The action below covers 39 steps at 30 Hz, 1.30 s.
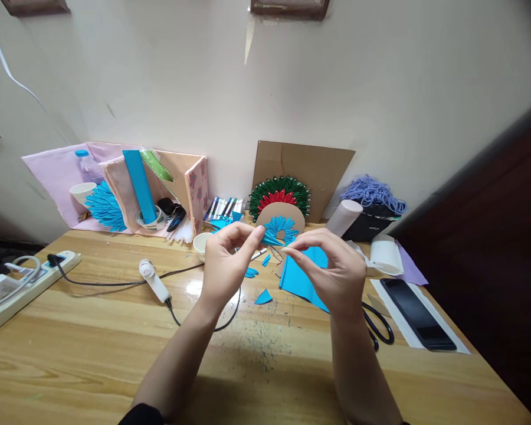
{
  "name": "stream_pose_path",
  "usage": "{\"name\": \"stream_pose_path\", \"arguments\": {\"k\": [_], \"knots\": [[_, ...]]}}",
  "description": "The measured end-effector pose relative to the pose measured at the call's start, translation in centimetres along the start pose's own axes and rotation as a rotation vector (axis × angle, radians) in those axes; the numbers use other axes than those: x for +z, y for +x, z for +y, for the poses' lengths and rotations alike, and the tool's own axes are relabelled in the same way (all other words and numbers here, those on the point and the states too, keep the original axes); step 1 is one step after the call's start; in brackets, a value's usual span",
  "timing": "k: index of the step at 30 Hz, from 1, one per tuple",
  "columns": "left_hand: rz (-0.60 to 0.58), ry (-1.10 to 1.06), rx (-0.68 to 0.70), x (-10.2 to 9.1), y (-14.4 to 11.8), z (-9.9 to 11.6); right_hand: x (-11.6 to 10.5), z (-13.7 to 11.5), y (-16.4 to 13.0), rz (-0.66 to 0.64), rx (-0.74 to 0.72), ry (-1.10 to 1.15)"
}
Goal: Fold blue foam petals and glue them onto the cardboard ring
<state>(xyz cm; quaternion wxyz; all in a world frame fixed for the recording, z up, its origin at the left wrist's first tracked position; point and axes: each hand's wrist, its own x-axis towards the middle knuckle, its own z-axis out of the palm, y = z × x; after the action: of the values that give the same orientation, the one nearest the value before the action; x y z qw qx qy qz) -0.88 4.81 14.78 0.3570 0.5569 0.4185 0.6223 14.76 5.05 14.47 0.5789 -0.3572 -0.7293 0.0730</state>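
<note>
Avoid creasing the paper (272,241) pinched in the left hand (228,260), and steady the right hand (334,260), pinched closed, with any hold impossible to tell.

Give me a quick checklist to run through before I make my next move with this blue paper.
1. Left hand has the blue paper piece: ok, pinched between thumb and fingers.
2. Right hand grips the piece too: cannot tell; its fingertips are close by, but their contact is unclear.
3. Scissors not under either hand: ok, their black handles show on the table beside the right forearm.
4. White corded tool away from the fingers: ok, lying left of the left hand.
5. Tool hot or cool: cannot tell.
6. Table free of scraps: not ok, a blue scrap lies between the forearms.
</note>
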Motion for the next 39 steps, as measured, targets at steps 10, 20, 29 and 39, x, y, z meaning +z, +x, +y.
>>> {"name": "stream_pose_path", "arguments": {"k": [10, 20, 29, 39], "knots": [[-0.007, 0.204, -0.075, -1.3, 2.1, -2.5, -1.7, 1.8, 0.6, 0.221, 0.148, -0.053], [-0.508, 1.041, -0.287, 0.1, 3.2, -10.2, -3.2, 3.7, 0.8, 0.320, 0.233, -0.033], [-0.651, 1.136, -0.226, 1.9, 2.1, -10.4, -3.0, 4.0, 0.8, 0.146, 0.277, -0.019], [-0.992, 1.218, -0.265, 4.7, -0.3, -12.1, -3.4, 3.4, 0.9, 0.090, 0.269, -0.044]]}}
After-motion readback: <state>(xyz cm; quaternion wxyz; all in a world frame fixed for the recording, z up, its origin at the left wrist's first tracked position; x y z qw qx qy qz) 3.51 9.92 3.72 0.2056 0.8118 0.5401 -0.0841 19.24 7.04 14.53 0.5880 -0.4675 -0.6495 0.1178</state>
